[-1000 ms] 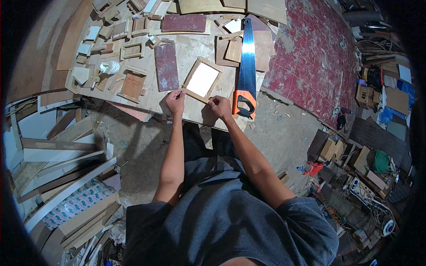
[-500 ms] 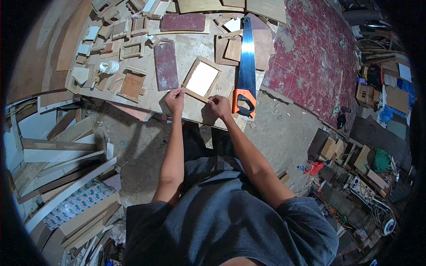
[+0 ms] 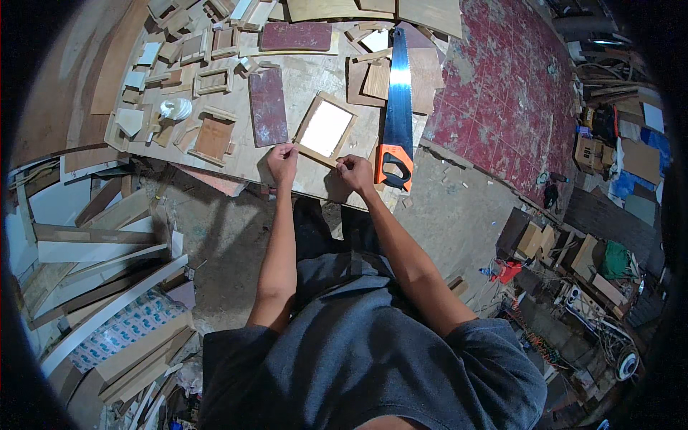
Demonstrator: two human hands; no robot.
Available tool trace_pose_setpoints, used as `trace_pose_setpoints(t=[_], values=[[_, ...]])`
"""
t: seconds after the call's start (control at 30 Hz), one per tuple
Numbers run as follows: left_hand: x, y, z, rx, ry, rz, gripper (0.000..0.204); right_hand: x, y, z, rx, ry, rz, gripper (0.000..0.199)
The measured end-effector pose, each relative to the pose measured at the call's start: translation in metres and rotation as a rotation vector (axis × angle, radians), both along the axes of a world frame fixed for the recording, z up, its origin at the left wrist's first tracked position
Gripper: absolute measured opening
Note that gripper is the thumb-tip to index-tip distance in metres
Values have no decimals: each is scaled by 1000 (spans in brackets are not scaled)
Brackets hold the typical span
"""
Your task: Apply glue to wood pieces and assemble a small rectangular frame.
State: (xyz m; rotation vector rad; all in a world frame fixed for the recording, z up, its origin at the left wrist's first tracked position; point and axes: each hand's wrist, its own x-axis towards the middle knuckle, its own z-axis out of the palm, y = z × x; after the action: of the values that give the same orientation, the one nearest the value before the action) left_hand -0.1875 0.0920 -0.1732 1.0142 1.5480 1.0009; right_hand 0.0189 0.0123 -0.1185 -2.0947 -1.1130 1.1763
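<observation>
White-panelled wooden frame [image 3: 325, 129] lying on tabletop [image 3: 308, 75], between near maroon board [image 3: 268, 107] left and handsaw [image 3: 398, 118] right; left hand [image 3: 283, 165] pinched at near-left corner; right hand [image 3: 355, 174] curled at near-right; actual grip, cannot tell; step judged two-handed adjustment; next move calls for even pressure.

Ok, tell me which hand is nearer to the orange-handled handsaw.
Right. The right hand is just left of the handsaw, by the near right corner of the wooden frame; the left hand is farther left, by the frame's near left corner.
</observation>
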Motion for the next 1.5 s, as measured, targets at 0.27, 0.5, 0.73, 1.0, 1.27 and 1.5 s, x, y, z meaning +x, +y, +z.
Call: trace_pose_setpoints(t=[0.27,0.5,0.73,1.0,1.27,1.5], values=[[-2,-2,5,-18,-19,-9,14,0,-4,-1,35,9,1,18],[-1,-3,25,-40,-11,-40,14,3,-3,3,-5,38,-19,19],[2,3,35,-107,-32,24,14,-1,3,6,82,-9,14,20],[2,3,28,-32,122,-9,14,-1,8,5,44,-46,57,18],[8,3,29,-52,180,-1,14,3,6,1,27,-44,54,18],[3,4,25,-19,224,14,12,1,9,3,-4,-31,72,18]])
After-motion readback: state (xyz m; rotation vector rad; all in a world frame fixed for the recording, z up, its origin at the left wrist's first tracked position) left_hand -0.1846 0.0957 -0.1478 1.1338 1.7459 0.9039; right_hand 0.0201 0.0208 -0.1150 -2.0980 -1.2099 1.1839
